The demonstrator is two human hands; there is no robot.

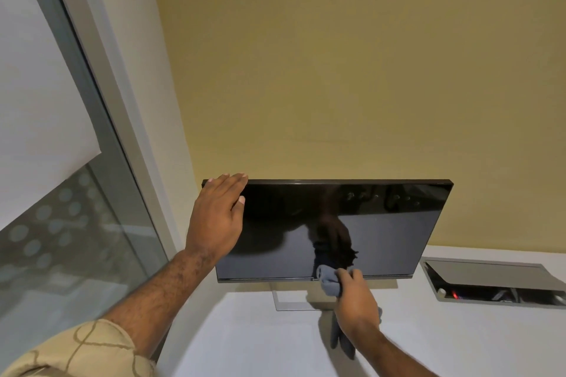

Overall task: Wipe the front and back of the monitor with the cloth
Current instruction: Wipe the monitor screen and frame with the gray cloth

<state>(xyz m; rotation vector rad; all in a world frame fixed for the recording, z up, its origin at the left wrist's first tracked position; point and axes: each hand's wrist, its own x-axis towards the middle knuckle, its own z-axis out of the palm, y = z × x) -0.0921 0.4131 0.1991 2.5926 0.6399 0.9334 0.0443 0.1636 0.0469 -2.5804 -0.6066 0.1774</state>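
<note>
A black monitor point(382, 223) stands on a white desk, its dark screen facing me and reflecting my hand. My left hand point(217, 217) rests flat on the screen's upper left corner, fingers straight and reaching over the top edge. My right hand point(356, 300) grips a grey cloth point(329, 280) and holds its bunched end against the bottom edge of the screen near the middle. The cloth's loose tail hangs below my wrist. The monitor's silver stand point(289, 300) shows under the screen.
The white desk point(260, 346) runs from the window frame point(101, 131) on the left to an open grey cable box point(490, 281) set in its right side. A yellow wall point(337, 55) rises close behind the monitor.
</note>
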